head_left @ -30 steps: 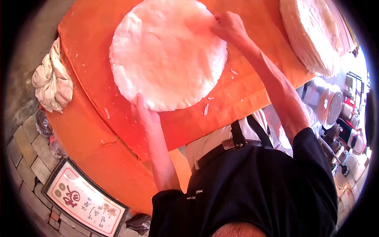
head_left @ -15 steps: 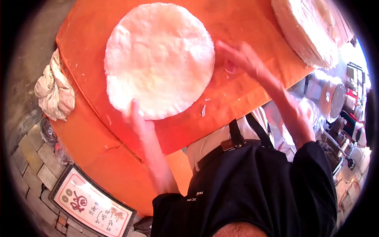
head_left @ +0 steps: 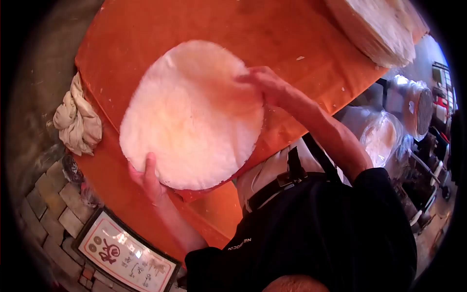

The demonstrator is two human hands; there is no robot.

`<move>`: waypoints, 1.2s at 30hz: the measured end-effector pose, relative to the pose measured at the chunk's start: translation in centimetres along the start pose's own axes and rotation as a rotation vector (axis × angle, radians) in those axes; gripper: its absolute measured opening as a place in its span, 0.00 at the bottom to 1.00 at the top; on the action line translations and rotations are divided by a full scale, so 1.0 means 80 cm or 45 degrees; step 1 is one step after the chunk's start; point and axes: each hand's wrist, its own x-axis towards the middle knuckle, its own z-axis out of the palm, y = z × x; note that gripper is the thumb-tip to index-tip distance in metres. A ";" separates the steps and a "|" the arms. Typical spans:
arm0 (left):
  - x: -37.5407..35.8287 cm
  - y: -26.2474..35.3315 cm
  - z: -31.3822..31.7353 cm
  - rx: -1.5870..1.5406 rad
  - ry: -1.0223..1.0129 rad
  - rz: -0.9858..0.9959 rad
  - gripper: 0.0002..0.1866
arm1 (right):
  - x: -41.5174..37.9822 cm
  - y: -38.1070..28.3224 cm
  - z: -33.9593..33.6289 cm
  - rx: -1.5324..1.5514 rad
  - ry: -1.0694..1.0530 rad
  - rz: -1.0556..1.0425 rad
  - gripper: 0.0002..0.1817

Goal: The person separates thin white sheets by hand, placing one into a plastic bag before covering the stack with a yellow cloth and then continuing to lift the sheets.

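Observation:
A large, round, whitish sheet [head_left: 189,126], like a thin flatbread, is tilted at the front of the orange-covered table [head_left: 233,24], its near edge raised over the table's front edge. My left hand [head_left: 148,177] grips its lower left rim, thumb on top and fingers underneath. At the upper right rim, my right hand [head_left: 265,85] has its fingers bent over the sheet's edge and a shadow falls across the surface. The right fingertips are slightly blurred.
A thick stack of similar rounds [head_left: 377,34] lies at the table's far right. Beyond the right edge are plastic-wrapped rounds [head_left: 382,136]. A crumpled cloth [head_left: 78,119] hangs at the left edge. A framed sign [head_left: 126,253] leans below, near paving bricks [head_left: 58,194].
The round sheet has come nearer my body and been raised at its near side. My right hand has moved from beside it onto its rim; my left hand has taken hold of the lower left rim.

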 end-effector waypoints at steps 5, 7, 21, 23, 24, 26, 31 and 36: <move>-0.005 -0.004 0.000 -0.015 -0.114 -0.135 0.33 | 0.025 0.003 0.001 -0.183 0.163 -0.217 0.23; 0.009 0.001 -0.026 0.117 -0.123 -0.092 0.32 | 0.004 -0.015 -0.002 -0.141 -0.002 -0.365 0.24; 0.044 0.151 0.417 -0.203 -0.555 0.213 0.24 | -0.265 -0.317 -0.332 -0.598 0.717 -1.276 0.18; 0.040 0.149 0.520 -0.286 -0.706 0.102 0.27 | -0.286 -0.326 -0.431 -0.748 1.098 -1.226 0.17; 0.049 0.135 0.567 -0.337 -0.866 0.150 0.27 | -0.288 -0.322 -0.481 -0.855 1.323 -1.126 0.17; 0.064 0.084 0.652 -0.373 -0.749 -0.086 0.28 | -0.283 -0.304 -0.564 -1.004 1.646 -0.784 0.17; 0.053 0.002 0.728 -0.308 -0.662 -0.231 0.26 | -0.238 -0.240 -0.682 -0.169 0.743 -0.844 0.22; 0.047 0.013 0.724 -0.204 -0.739 -0.230 0.25 | -0.255 -0.238 -0.667 -0.262 0.710 -0.951 0.17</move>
